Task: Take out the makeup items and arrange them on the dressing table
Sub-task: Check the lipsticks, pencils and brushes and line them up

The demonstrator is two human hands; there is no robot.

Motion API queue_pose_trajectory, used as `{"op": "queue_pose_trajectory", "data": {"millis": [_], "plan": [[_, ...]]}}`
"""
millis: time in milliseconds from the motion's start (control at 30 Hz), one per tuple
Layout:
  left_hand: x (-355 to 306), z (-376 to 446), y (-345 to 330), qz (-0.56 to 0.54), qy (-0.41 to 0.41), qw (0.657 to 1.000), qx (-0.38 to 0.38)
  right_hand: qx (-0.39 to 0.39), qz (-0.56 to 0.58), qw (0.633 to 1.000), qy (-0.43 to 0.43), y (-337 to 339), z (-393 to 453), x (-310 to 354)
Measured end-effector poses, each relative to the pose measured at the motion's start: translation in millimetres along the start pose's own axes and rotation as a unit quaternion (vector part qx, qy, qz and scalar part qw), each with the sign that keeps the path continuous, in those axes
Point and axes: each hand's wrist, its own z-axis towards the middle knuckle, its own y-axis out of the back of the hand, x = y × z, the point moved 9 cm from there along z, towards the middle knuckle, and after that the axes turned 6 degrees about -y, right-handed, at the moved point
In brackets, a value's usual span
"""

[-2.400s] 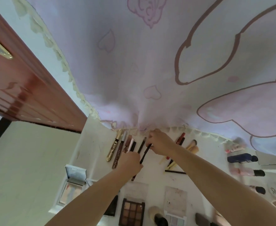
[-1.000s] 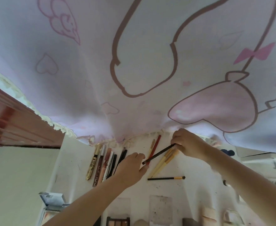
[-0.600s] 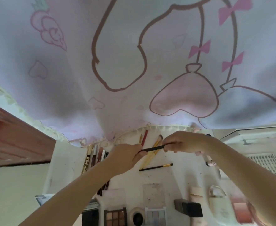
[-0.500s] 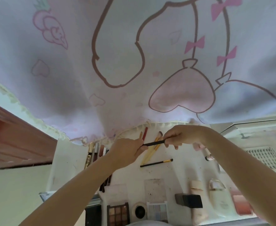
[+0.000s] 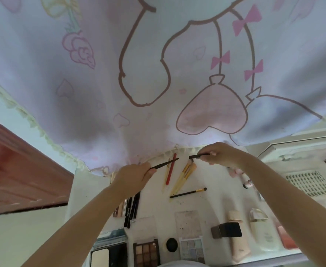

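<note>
The left hand [image 5: 133,175] pinched a thin black pencil [image 5: 165,164] and the right hand [image 5: 222,154] pinched its black cap [image 5: 197,156], both raised near the far edge of the white surface [image 5: 212,197], where a curtain [image 5: 158,74] hung. Brushes [image 5: 183,175] lay below.

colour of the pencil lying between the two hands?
Red pencil, lying on the white table; head view, the only one.

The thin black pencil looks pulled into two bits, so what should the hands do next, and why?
Probably push the short black cap in the right hand onto the thin black pencil in the left hand; the two pieces are apart, tips facing.
</note>
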Motion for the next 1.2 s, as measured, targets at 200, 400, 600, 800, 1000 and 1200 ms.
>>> {"op": "queue_pose_trajectory", "data": {"millis": [200, 400, 600, 800, 1000, 1200], "plan": [[-5, -5, 6, -0.051, 0.001, 0.999, -0.011, -0.011, 0.023, 0.999, 0.022, -13, 4, 14], [-6, -9, 3, -0.054, 0.005, 0.998, -0.015, 0.002, 0.044, 0.999, 0.027, -22, 8, 18], [-6, -9, -7, -0.064, 0.004, 0.998, -0.002, 0.038, 0.007, 0.999, 0.036, -35, 16, 25], [4, -16, -40, -0.141, 0.057, 0.988, 0.029, 0.026, -0.148, 0.985, 0.09, -60, 54, 49], [23, -26, -93, -0.163, 0.136, 0.971, 0.109, 0.058, -0.276, 0.953, 0.112, -113, 96, 67], [39, -30, -133, -0.11, 0.188, 0.953, 0.209, 0.096, -0.349, 0.923, 0.13, -165, 125, 74]]}}
